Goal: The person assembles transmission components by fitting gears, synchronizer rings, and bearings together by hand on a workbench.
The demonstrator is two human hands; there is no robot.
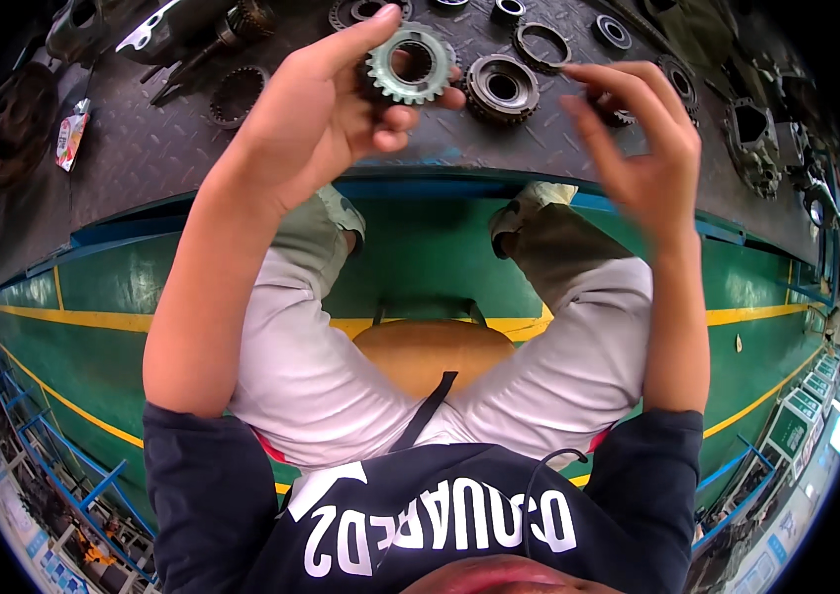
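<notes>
On my feed, the left hand (326, 114) grips a toothed gear (412, 92) above the tread-plate bench (162, 163). The right hand (649, 134), fingers spread, is beside a metal ring (523, 50). The printed packet's (72, 136) contents are hidden.

Pale grey-green gear (443, 61), dark tread-patterned tabletop (162, 144), green floor (410, 243), yellow lines (108, 320)

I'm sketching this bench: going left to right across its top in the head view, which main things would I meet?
Dark round disc, small white-and-red packet, dark toothed ring, gear in the left hand, thick round hub, right hand, metal housing.
</notes>
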